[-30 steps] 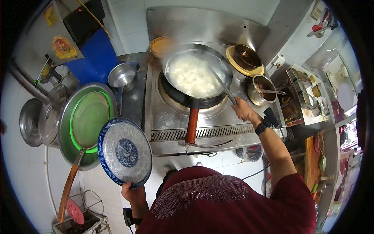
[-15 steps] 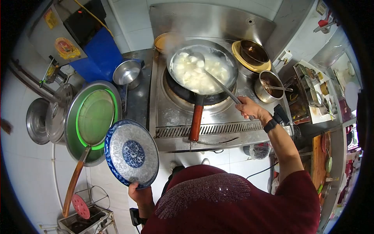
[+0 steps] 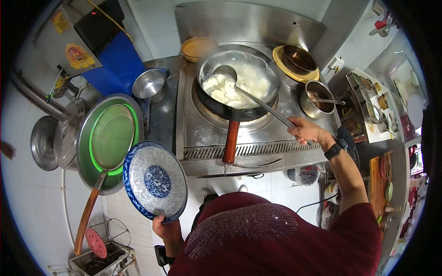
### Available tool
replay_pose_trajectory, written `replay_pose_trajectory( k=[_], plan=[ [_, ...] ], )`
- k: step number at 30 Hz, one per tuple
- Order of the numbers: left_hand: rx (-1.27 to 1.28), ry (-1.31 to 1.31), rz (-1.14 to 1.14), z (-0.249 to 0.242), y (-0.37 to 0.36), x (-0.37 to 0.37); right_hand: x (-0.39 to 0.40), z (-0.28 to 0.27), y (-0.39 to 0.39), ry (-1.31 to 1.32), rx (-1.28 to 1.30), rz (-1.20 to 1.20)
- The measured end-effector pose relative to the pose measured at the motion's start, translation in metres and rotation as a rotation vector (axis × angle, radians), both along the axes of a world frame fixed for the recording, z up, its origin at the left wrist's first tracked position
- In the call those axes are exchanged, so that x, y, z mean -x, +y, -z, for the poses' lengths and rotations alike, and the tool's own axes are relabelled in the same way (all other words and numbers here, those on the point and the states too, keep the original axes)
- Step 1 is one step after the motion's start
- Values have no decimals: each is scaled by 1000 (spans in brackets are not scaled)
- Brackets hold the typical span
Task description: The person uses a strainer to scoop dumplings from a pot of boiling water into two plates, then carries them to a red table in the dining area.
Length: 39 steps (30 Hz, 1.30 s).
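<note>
Since the earlier frame, the ladle point(image 3: 263, 105) has shifted, its bowl farther left in the wok point(image 3: 273, 76), among pale chunks point(image 3: 224, 95) in cloudy liquid. Fingers of the right grip point(image 3: 306, 130) are wrapped around the handle's near end, presumably to stay clear of the heat. Left of the stove point(image 3: 202, 133), the left grip point(image 3: 168, 230) pinches a tilted plate point(image 3: 156, 181) by its near rim, which leaves most of its face uncovered.

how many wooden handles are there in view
2: the wok handle, at the front of the stove, and the strainer handle at lower left. Others may be hidden in the clutter toward the right edge.
</note>
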<state>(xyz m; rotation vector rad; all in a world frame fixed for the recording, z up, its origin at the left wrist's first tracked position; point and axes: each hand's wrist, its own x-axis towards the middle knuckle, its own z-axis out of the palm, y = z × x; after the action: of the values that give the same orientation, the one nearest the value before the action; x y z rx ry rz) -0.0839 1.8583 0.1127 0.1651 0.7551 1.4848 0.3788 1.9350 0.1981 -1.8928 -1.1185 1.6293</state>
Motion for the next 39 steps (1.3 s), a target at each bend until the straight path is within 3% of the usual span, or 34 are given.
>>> replay_pose_trajectory(
  k=[6, 8, 9, 11, 12, 14, 18, 25, 27, 31, 33, 34, 36, 39],
  plan=[
    [-26, 2, 13, 0, 0, -2, -4, -22, -22, -264, -62, -122],
    [-21, -10, 13, 1, -1, -3, -9, -18, -27, -607, -311, -315],
    [-15, -18, 10, 1, 0, -1, -15, -8, -27, -613, -306, -312],
    [-5, -19, 3, 4, 1, 0, -27, 11, -26, -915, -772, -328],
    [5, -16, -8, 4, 1, 0, -28, 8, -25, -919, -770, -325],
    [-8, -13, 3, 2, 2, -2, -27, -2, -16, -1105, -421, -164],
    [-36, -23, 23, 3, 1, -2, -63, 20, -2, -1333, -425, -140],
    [-33, 8, 10, -1, 1, -7, -67, 33, 0, -1253, -263, -140],
    [-23, 9, -4, 4, -1, -4, -53, 22, -4, -1142, -297, -248],
    [-3, 1, -16, 3, 0, -5, -48, 15, -11, -962, -285, -208],
    [-9, -6, -11, 6, -1, -4, -51, 15, -15, -1065, -607, -366],
    [-8, -6, -11, 6, -1, -4, -52, 13, -16, -1065, -607, -366],
    [-17, -29, -10, 4, -1, -6, -29, -19, -15, -692, -76, -156],
    [-19, -17, -30, 0, -2, -11, -25, -22, -18, -580, -83, -162]
  ],
)
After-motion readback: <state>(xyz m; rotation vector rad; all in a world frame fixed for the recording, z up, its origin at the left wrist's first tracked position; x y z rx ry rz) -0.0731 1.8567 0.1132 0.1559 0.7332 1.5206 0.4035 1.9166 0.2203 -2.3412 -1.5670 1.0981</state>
